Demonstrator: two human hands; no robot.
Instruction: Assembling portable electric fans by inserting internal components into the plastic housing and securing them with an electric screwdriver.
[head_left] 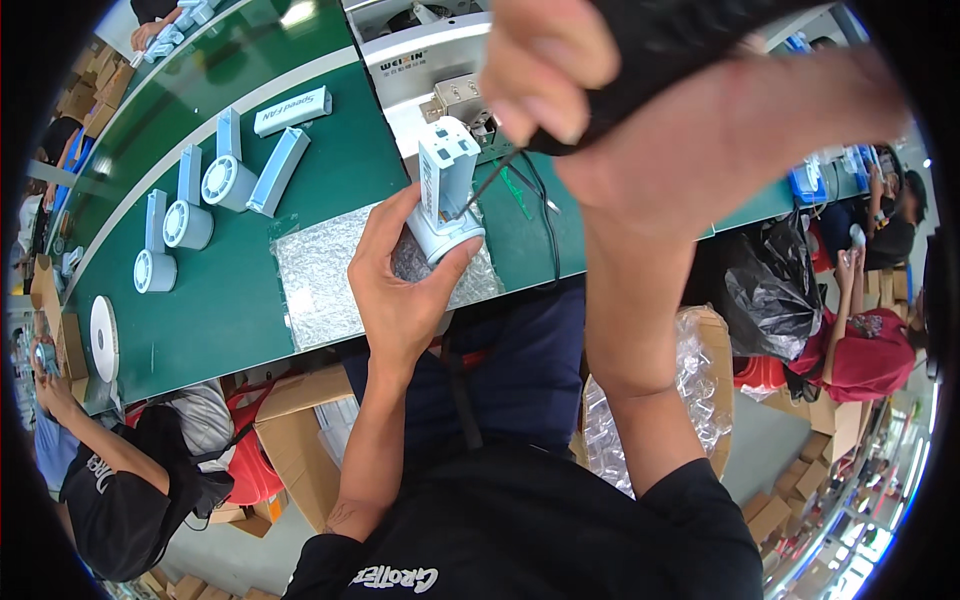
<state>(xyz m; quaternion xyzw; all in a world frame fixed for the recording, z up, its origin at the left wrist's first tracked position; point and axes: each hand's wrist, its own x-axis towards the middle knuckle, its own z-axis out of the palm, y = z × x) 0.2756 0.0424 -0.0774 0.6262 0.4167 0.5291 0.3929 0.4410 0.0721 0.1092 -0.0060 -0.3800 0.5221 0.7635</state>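
**Over the green bench, a fan in my hand**

Just above the bubble wrap sheet, my left hand grips the white fan unit by its round base. My right hand is clenched on a black tool, its thin tip touching the fan. Beyond the sheet, more white fans lie on the bench.

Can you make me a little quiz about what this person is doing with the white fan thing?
1. True or false: the left hand holds the small white fan.
2. What does the right hand grip? A) black tool B) cup C) brush
3. What colour is the belt where three more fans lie?

Key: 1 true; 2 A; 3 green.
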